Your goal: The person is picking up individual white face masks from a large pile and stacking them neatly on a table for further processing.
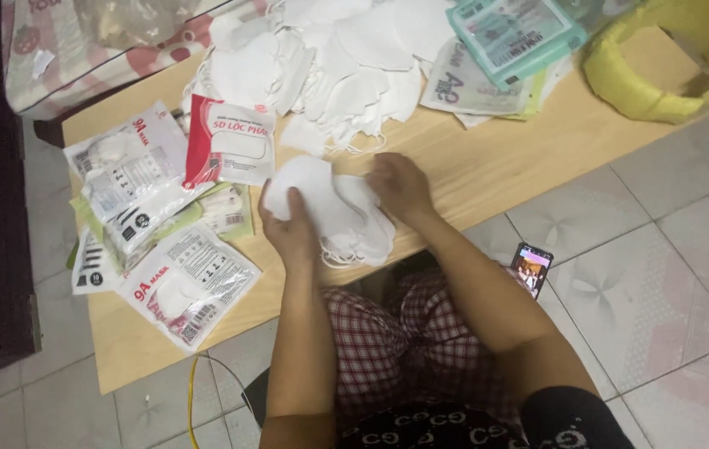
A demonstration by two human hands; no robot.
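The person is sitting at a low wooden table (487,166) and holding a small stack of white face masks (334,212) at its near edge, right in front of the body, probably because that spot is keeping the work close and apart from the loose supply. The left hand (292,229) is pinching the stack's left end, thumb on top and fingers underneath, so its grip is clamped on the masks; the right hand (400,187) is lying flat across the far right part of the stack with fingers curled down over it, pressing rather than lifting, though whether those fingers are actually closing around a mask is hard to tell from this angle. Held this way, the stack is staying squared and flat against the table. Its long axis is running roughly left to right, tilting slightly down toward the right, with the rounded folded ends pointing toward each hand and thin ear loops dangling off the near edge. Behind the hands, a big loose heap of white masks (329,58) is spreading across the far side of the table. Printed mask packets (163,216) are fanning out on the left, within easy reach of the left hand, and more packets in green and white (504,41) are lying at the far right beside a yellow-rimmed box (662,58). A phone (531,268) is resting on the tiled floor (670,274) by the right elbow.
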